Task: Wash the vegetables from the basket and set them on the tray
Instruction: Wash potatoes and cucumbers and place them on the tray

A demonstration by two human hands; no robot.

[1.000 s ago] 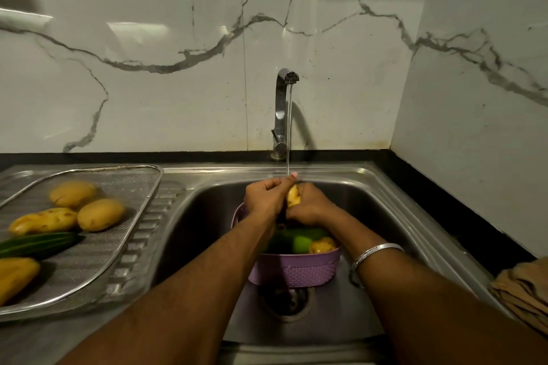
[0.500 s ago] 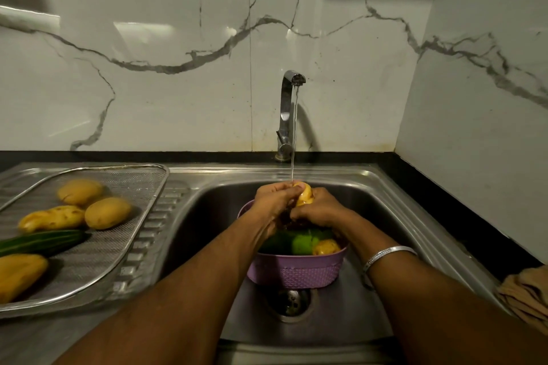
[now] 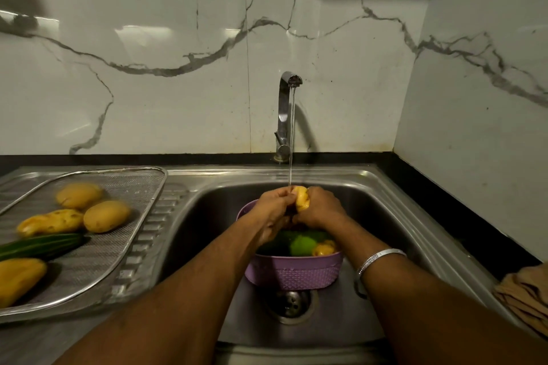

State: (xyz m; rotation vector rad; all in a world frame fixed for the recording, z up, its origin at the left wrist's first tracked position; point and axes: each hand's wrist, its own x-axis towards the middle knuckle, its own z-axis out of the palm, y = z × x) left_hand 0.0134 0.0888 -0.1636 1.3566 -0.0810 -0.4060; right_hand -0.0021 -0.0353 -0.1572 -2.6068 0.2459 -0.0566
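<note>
A yellow vegetable (image 3: 302, 200) is held between my left hand (image 3: 274, 212) and my right hand (image 3: 321, 210), right under the running tap (image 3: 286, 115). Both hands hover over a purple basket (image 3: 296, 274) standing in the steel sink (image 3: 394, 216). Inside the basket lie a green vegetable (image 3: 302, 244) and a yellow one (image 3: 324, 248); the rest is hidden by my hands. On the drainboard to the left sits a metal mesh tray (image 3: 139, 210) holding several yellow vegetables (image 3: 106, 216) and a dark cucumber (image 3: 44, 246).
The sink drain (image 3: 292, 302) lies just in front of the basket. A folded brown cloth (image 3: 525, 296) rests on the black counter at the right edge. Marble walls close in behind and on the right.
My view has shifted slightly, so the sink sits further right in frame. My hands have turned the yellow vegetable under the water stream, staying over the basket.
</note>
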